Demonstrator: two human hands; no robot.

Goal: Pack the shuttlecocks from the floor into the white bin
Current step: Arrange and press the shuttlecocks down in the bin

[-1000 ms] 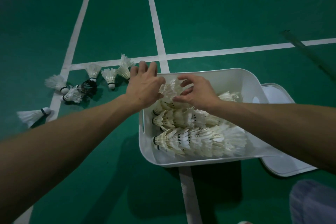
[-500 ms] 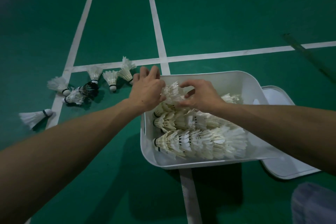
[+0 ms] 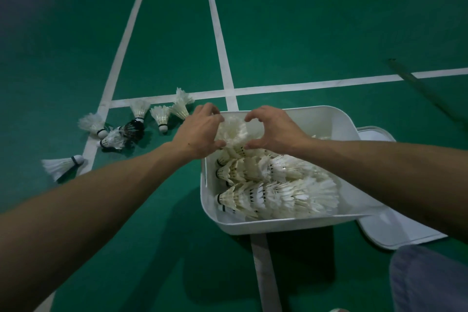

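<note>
Both hands are closing more squarely round the stack (image 3: 234, 132) than a second ago. On my feed the left hand (image 3: 200, 132), which was lying flatter over the rim, is now curling, and the right hand (image 3: 276, 129) is widening from a pinch into a C. The stack is sitting a little nearer the far wall of the bin (image 3: 278, 225) than before.

I am reading both hands as cupping the stack from left and right, thumbs under and fingers over the feathers. It is hanging over the bin's far-left corner, above two rows (image 3: 276, 197) already lying nested inside.

I am judging the job well along but not finished. Seven shuttlecocks (image 3: 160, 116) are waiting on the floor (image 3: 76, 33) left of the bin, among them a black one (image 3: 131, 129) and a single one (image 3: 60, 164) nearer me. The lid (image 3: 395, 230) is lying at the right, half under the bin.
</note>
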